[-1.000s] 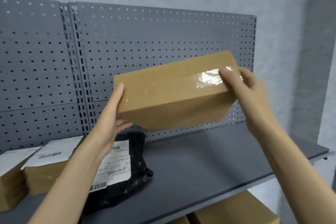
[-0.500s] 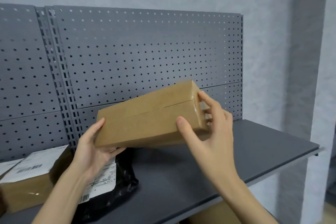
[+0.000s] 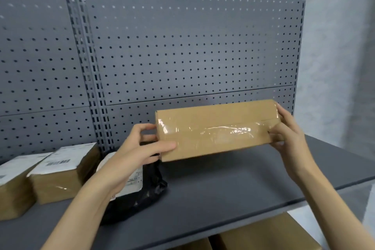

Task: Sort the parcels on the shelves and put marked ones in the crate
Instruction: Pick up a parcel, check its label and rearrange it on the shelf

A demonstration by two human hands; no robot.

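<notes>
A brown cardboard box (image 3: 217, 129), sealed with clear tape along its front face, is held lengthwise just above the grey shelf (image 3: 233, 184), in front of the pegboard back panel (image 3: 182, 50). The left hand (image 3: 142, 146) grips the box's left end, thumb on the front face and fingers curled behind. The right hand (image 3: 290, 136) clasps its right end. Left of the box, a black poly mailer (image 3: 140, 193) with a white label lies on the shelf. Further left of the box sit two labelled brown parcels (image 3: 58, 174).

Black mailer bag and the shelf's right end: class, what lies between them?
In the head view, only bare grey shelf lies between the black mailer bag and its right end; the held box hangs above.
</notes>
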